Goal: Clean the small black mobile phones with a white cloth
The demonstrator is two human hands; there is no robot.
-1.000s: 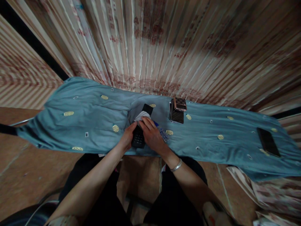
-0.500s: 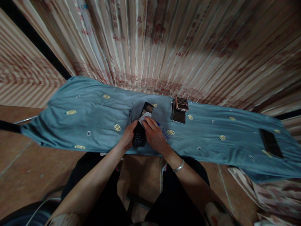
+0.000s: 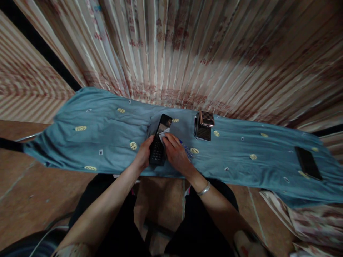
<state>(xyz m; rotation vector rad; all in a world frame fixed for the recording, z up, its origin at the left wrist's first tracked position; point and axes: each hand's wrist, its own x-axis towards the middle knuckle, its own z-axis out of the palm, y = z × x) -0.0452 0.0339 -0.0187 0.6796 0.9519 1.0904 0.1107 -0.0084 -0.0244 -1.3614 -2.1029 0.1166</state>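
A black keypad handset (image 3: 158, 146) lies lengthwise on the blue patterned cloth (image 3: 102, 135), its screen end pointing away from me. My left hand (image 3: 144, 154) grips its left edge near the keypad. My right hand (image 3: 175, 154) presses a small white wipe (image 3: 164, 134) against the handset's right side, just below the screen. A clear plastic packet (image 3: 187, 151) lies partly hidden under my right hand. A silver bracelet circles my right wrist.
A dark checkered box (image 3: 204, 125) with a shiny lid stands right of the handset. A black phone (image 3: 308, 163) lies flat at the cloth's far right. A striped curtain (image 3: 187, 46) hangs behind. My knees sit below the cloth's near edge.
The white wipe has slid from the handset's upper middle toward its right side, uncovering more of the screen. The handset has tilted slightly. Both hands stay in place.
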